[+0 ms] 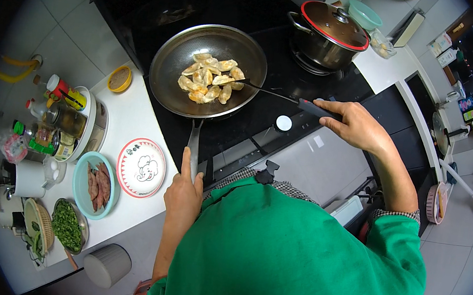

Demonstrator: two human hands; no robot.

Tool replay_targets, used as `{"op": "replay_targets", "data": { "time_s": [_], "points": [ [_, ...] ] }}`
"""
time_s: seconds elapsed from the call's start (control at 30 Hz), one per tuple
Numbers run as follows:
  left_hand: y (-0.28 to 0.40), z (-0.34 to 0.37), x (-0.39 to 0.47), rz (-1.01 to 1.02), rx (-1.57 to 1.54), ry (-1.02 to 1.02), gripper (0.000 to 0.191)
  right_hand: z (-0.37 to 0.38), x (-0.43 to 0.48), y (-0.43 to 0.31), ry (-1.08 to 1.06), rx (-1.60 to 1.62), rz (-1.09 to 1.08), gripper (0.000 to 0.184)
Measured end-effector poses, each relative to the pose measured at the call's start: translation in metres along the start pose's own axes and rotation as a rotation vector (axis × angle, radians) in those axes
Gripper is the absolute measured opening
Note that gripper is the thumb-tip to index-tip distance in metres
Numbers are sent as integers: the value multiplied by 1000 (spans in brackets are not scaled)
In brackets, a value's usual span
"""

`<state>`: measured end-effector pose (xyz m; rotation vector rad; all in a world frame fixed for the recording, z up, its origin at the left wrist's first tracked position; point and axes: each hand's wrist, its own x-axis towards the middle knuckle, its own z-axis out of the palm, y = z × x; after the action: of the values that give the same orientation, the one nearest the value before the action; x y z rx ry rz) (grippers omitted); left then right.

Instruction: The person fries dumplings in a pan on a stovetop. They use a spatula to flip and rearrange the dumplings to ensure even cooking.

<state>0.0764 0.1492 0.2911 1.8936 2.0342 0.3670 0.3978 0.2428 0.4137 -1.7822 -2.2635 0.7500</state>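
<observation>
My left hand [184, 191] grips the metal handle [195, 143] of a wide wok [218, 110] on the black stovetop. Browned dumplings [209, 77] lie heaped in the middle of the wok. In my right hand [353, 123] is the dark grey handle of a spatula [274, 94]. Its blade reaches over the wok's right rim and rests against the dumplings on that side; part of the blade is hidden by them. Just left of my left hand, a white plate with a red-patterned rim and a cartoon print [141, 167] sits on the white counter.
A lidded pot [327, 49] stands on the back-right burner. Along the left counter are a turquoise bowl of sweet potatoes [81, 183], a bowl of chopped greens [67, 227], a rack of seasoning jars [84, 131] and a yellow bowl [120, 80]. A bin [107, 265] stands below.
</observation>
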Motion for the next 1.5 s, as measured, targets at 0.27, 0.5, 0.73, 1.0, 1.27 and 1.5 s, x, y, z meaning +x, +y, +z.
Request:
{"op": "replay_targets", "data": {
  "time_s": [0.27, 0.5, 0.73, 1.0, 1.27, 1.5],
  "points": [
    [0, 0, -1, 11, 11, 4, 64, -15, 17, 4, -37, 6, -51, 38],
    [0, 0, 0, 14, 15, 13, 64, -27, 31, -5, -52, 42, 44, 39],
    [0, 1, -1, 26, 5, 28, 64, -19, 35, 1, -13, 83, 35, 39],
    [3, -2, 1, -17, -9, -16, 64, -10, 56, 31, -104, 326, 88, 37],
    [3, 3, -1, -26, -1, 48, 64, -24, 87, 54, -285, 482, 202, 36],
    [3, 4, 0, -48, 41, 58, 66, -48, 99, 58, -347, 495, 203, 35]
  ]
}}
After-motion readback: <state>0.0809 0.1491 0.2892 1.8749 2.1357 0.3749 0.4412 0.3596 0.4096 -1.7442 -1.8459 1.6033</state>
